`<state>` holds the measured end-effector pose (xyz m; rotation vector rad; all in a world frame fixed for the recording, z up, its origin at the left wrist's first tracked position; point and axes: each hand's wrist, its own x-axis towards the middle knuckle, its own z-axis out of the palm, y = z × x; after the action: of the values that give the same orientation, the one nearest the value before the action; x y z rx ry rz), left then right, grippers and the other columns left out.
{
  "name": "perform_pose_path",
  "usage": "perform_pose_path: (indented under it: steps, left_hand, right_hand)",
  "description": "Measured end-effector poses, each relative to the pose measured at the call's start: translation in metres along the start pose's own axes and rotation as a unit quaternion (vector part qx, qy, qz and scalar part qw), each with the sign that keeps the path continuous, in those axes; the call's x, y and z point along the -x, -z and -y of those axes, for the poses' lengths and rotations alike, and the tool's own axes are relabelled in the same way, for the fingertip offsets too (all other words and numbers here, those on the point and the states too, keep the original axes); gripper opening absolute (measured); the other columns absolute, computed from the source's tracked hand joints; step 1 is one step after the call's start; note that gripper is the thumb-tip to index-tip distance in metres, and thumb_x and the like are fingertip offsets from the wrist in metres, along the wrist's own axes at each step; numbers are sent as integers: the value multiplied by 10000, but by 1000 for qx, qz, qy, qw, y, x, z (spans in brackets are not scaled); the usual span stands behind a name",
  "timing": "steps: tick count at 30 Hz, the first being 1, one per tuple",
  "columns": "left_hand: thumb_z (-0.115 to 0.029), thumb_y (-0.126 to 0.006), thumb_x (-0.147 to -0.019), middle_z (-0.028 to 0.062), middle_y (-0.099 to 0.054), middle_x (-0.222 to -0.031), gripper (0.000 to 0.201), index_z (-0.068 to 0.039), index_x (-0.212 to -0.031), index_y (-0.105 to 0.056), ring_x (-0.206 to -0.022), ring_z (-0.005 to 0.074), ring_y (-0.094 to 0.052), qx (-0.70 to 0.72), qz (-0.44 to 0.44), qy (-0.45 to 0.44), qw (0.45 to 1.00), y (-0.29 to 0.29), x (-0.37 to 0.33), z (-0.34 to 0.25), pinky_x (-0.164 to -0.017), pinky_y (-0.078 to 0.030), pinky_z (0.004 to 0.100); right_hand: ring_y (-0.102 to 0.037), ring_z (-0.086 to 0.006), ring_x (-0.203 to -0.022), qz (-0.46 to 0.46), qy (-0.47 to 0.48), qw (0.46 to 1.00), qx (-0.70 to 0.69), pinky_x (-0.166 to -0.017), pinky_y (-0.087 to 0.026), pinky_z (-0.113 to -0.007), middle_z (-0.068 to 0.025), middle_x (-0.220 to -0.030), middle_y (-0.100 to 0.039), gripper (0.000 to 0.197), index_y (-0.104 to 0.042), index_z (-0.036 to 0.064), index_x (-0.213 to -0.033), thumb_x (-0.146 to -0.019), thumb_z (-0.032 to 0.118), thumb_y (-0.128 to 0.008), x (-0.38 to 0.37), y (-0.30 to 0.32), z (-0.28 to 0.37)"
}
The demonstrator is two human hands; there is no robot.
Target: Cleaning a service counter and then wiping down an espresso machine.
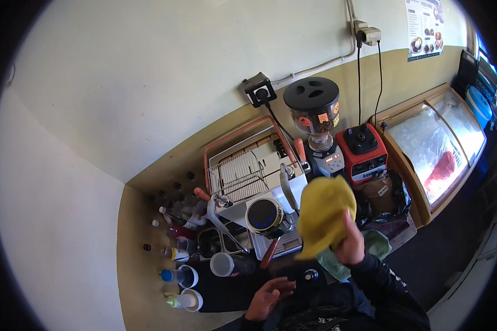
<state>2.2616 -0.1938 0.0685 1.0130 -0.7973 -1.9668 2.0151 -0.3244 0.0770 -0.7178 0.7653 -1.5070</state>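
Observation:
A yellow cloth [326,215] is raised in my right hand [350,245], thumb on its near side, and hangs over the front right of the espresso machine [276,160]. Lower and to the left, my left hand [269,297] is empty, its fingers stretched out above the counter's front edge. Close to it sits a small metal-topped tool [310,274], perhaps a tamper. A portafilter handle [270,254] of reddish brown points down from the machine's front, beneath a round black-topped gauge or display [262,215]. A green cloth [377,241] lies partly under my right wrist.
A coffee grinder [330,157] with a bean hopper and a red blender base [362,150] stand right of the machine. Beyond them is a glass-topped freezer [425,146]. Several bottles and a clear cup [222,265] occupy the left. A black plastic bag [397,190] sits before the blender.

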Motion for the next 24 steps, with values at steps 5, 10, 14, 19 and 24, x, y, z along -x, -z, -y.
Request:
perform_pose_path:
  steps: [5,10,14,19,24]
  left_hand:
    - [-356,-671,-893,144,-451,-1398,737,-36,-1443,-297,-1291,265,-456,-146,-23,-163,976,-16,-22,-16,-1018,-403,369]
    - [-229,-649,-912,95,-556,-1236,518,-13,-1329,-431,-1150,184,-535,-20,-114,-67,991,5,-11,-13,-958,-437,333]
    - [-121,-647,-898,52,-611,-1027,204,-22,-1052,-558,-989,132,-574,-3,-102,-105,989,30,10,-19,-885,-461,308]
    - [-61,-668,-861,53,-594,-1001,169,-32,-973,-545,-959,132,-569,113,-38,-167,979,40,33,-46,-854,-458,296]
    - [-46,-702,-831,77,-599,-1068,311,-2,-1104,-560,-995,152,-570,52,-13,-216,975,59,50,-64,-877,-453,304]
  right_hand:
    - [-399,-293,-1336,138,-255,936,-202,-1107,-323,-437,-153,-1457,-376,618,-253,53,-1465,-1003,443,-382,63,-49,34]
    - [-548,-213,-1178,144,-325,922,-154,-1007,-420,-339,-111,-1293,-551,526,-381,11,-1391,-1029,392,-367,91,-59,7]
    - [-585,-175,-1102,174,-324,930,20,-944,-451,-301,-92,-1231,-592,503,-428,3,-1355,-1023,381,-408,91,-69,12]
    - [-569,-190,-1145,165,-345,924,-17,-968,-450,-321,-110,-1277,-566,560,-382,1,-1393,-991,375,-493,98,-77,-9]
    - [-496,-249,-1256,161,-317,899,-257,-1055,-401,-383,-138,-1386,-474,672,-294,21,-1447,-955,405,-542,115,-84,-44]
